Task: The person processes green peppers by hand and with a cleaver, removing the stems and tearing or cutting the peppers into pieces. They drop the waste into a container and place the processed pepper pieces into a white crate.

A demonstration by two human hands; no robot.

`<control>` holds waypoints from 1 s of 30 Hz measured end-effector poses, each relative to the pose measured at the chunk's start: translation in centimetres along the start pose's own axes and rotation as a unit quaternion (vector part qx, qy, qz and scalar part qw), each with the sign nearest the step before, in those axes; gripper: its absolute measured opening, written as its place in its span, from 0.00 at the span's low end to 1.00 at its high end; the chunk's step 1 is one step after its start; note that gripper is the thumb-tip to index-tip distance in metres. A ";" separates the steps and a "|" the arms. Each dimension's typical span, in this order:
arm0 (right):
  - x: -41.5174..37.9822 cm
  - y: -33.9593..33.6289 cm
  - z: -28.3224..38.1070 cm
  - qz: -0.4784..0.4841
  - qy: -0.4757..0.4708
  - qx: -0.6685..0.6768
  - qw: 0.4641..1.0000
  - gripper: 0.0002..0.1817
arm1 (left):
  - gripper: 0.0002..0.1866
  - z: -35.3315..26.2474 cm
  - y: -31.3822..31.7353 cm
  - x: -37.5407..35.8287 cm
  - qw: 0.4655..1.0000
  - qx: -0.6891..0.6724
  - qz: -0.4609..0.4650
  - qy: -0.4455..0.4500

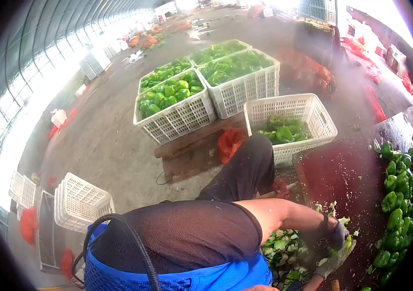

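Observation:
My left hand (335, 238), in a dark glove with a band at the wrist, reaches down at the right edge of the scrap pile. Its fingers are largely hidden. Just below it lies my right hand (336, 263) in a stained, greenish glove, its fingers stretched out along the board. Pale pepper scraps (343, 221) cling around both hands. Beneath my left forearm is a heap of green and whitish trimmings (281, 250). Beyond the hands, several green peppers (395, 194) lie on the dark red tabletop (332, 174).
A white crate (330, 127) with some green peppers stands beside the table. Several fuller crates (245, 92) sit behind it on a wooden plank (187, 140). Stacked white crates (78, 194) are at the lower left. A red net bag (230, 143) lies near my knee.

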State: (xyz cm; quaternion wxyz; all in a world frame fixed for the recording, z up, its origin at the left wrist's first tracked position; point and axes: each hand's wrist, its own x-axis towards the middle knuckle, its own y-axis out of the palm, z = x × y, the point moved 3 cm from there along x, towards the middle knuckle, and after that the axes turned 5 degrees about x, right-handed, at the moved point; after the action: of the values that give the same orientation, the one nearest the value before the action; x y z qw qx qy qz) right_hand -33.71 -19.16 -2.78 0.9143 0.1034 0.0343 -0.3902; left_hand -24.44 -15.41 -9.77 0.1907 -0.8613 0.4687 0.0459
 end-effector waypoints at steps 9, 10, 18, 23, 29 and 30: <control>1.0 2.2 0.3 0.031 0.016 -0.025 0.999 0.28 | 0.28 2.1 0.5 2.6 0.998 -0.054 0.029 -0.022; 1.1 2.3 0.4 0.034 0.017 -0.028 0.999 0.28 | 0.28 2.4 0.5 2.8 0.998 -0.059 0.031 -0.024; 1.7 1.5 1.0 0.044 0.020 -0.033 0.998 0.28 | 0.32 4.3 1.7 3.4 0.993 -0.093 0.048 -0.046; 1.4 -0.3 1.3 0.022 0.012 0.008 1.000 0.28 | 0.35 5.7 1.7 3.4 0.993 -0.071 0.065 -0.067; 0.3 -2.5 1.2 0.040 0.017 0.079 0.996 0.28 | 0.38 6.2 3.4 3.0 0.991 -0.067 0.052 -0.100; 0.2 -2.4 1.0 0.050 0.013 0.082 0.995 0.28 | 0.38 6.3 3.3 2.8 0.991 -0.065 0.042 -0.106</control>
State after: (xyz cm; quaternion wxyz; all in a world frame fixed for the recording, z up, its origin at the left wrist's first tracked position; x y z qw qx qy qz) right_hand -35.36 -21.12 -2.19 0.9206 0.1849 0.0085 -0.3439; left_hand -24.99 -16.89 -17.23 0.1805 -0.8418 0.4774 0.1756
